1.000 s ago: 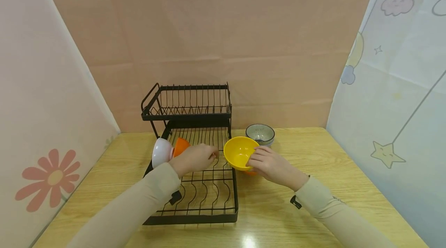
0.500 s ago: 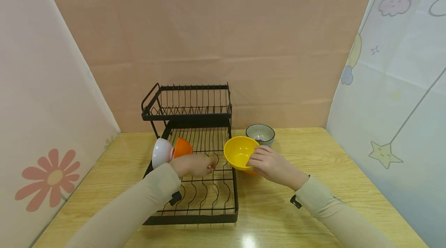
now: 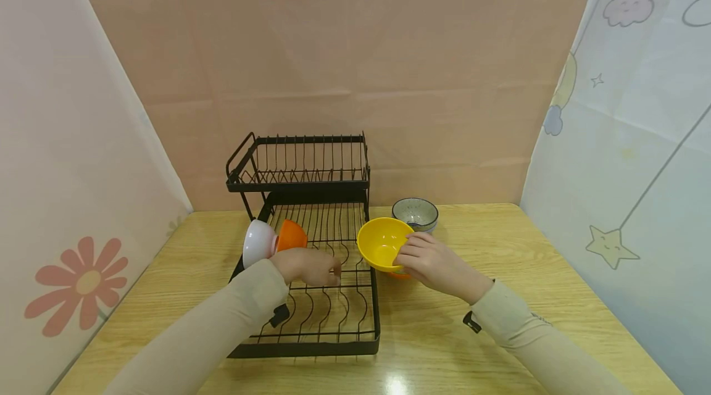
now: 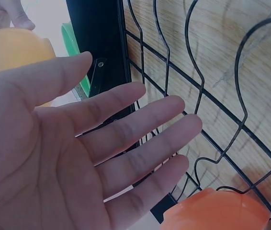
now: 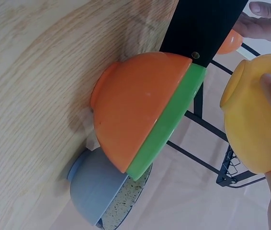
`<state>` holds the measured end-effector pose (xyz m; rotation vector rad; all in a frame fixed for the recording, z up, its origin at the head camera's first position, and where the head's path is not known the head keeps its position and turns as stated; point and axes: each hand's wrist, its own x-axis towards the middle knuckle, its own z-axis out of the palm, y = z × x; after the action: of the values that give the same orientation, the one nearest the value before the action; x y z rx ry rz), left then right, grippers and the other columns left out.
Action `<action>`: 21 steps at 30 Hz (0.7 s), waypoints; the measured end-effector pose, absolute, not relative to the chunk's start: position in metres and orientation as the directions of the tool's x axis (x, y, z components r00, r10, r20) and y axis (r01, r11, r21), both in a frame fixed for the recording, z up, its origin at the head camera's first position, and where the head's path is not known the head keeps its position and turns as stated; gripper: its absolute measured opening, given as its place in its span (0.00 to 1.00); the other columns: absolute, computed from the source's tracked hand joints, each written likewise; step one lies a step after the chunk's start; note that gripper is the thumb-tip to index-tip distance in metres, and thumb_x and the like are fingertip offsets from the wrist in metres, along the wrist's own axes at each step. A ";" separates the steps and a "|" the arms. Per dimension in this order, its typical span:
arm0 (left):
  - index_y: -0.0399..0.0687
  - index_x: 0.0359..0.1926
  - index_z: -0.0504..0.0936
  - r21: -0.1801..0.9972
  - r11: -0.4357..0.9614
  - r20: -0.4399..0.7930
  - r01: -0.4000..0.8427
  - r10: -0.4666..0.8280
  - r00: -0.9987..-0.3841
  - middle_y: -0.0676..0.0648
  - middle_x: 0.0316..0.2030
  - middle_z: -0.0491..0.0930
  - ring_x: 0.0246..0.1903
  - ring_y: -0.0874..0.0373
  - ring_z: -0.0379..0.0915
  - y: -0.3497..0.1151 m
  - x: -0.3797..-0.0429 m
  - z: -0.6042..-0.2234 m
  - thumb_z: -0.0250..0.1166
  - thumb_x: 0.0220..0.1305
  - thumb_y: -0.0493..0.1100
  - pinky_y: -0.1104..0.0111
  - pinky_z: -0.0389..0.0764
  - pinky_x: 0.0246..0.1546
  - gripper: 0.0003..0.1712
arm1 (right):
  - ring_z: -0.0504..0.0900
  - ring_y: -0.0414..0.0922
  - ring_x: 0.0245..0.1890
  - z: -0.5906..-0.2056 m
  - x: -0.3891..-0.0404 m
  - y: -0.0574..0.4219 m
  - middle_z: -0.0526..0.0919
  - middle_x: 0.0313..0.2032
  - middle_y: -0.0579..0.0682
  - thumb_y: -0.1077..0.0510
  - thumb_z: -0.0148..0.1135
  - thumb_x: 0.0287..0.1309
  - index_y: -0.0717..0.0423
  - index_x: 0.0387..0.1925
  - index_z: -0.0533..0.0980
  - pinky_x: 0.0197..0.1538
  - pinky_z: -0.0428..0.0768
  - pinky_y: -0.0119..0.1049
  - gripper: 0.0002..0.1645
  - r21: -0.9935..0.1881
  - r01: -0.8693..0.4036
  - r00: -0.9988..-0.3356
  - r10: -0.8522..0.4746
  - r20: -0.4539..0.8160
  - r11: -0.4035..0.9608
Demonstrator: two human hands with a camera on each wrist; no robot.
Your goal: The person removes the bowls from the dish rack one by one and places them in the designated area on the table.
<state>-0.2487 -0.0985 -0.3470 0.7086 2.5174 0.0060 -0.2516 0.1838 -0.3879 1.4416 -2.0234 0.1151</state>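
Note:
My right hand (image 3: pixel 436 265) grips a yellow bowl (image 3: pixel 383 244) by its near right rim, with the fingers over the inside. The bowl is held up beside the right edge of the black dish rack (image 3: pixel 302 349), its hollow facing up and towards me. Over the rack's lower tier is my left hand (image 3: pixel 311 265); its palm and straight, spread fingers show in the left wrist view, holding nothing. Left of it, an orange bowl (image 3: pixel 291 236) and a white bowl (image 3: pixel 258 244) stand on their sides in the rack, base to base.
On the table, right of the rack, an orange bowl (image 5: pixel 130 105) has a green bowl (image 5: pixel 174 117) nested in it; the yellow bowl mostly hides them from the head view. Behind them sits a blue-grey bowl (image 3: pixel 415 213) with a speckled inside. The rack's upper tier (image 3: pixel 297 187) rises at the back.
My left hand has shifted slightly left and towards me, uncovering more of the orange bowl in the rack. My right hand and the yellow bowl stay nearly still.

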 end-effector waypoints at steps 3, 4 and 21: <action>0.53 0.53 0.79 0.146 0.862 -0.484 0.486 0.491 -0.725 0.49 0.53 0.80 0.56 0.53 0.74 -0.099 -0.249 -0.347 0.56 0.71 0.53 0.58 0.74 0.57 0.16 | 0.80 0.44 0.40 -0.388 -0.252 0.184 0.85 0.36 0.42 0.62 0.75 0.42 0.51 0.37 0.82 0.55 0.76 0.45 0.16 0.286 -0.873 -0.193 -0.817 0.543 0.396; 0.53 0.53 0.79 0.149 0.861 -0.485 0.486 0.492 -0.723 0.49 0.52 0.80 0.56 0.53 0.74 -0.099 -0.249 -0.347 0.56 0.71 0.52 0.58 0.74 0.57 0.16 | 0.80 0.44 0.40 -0.388 -0.253 0.184 0.85 0.36 0.42 0.62 0.75 0.42 0.51 0.37 0.82 0.55 0.76 0.45 0.16 0.286 -0.873 -0.192 -0.817 0.544 0.395; 0.52 0.52 0.79 0.158 0.857 -0.495 0.491 0.499 -0.711 0.49 0.53 0.79 0.56 0.53 0.74 -0.099 -0.248 -0.347 0.56 0.71 0.52 0.58 0.73 0.57 0.15 | 0.82 0.49 0.39 -0.371 -0.276 0.217 0.85 0.34 0.50 0.47 0.51 0.70 0.57 0.36 0.81 0.53 0.76 0.51 0.20 0.222 -0.838 -0.244 -0.706 0.664 0.499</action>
<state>-0.2481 -0.0989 -0.3471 0.7211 2.4930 0.0203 -0.2761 0.2167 -0.3711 1.2654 -2.0130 0.2304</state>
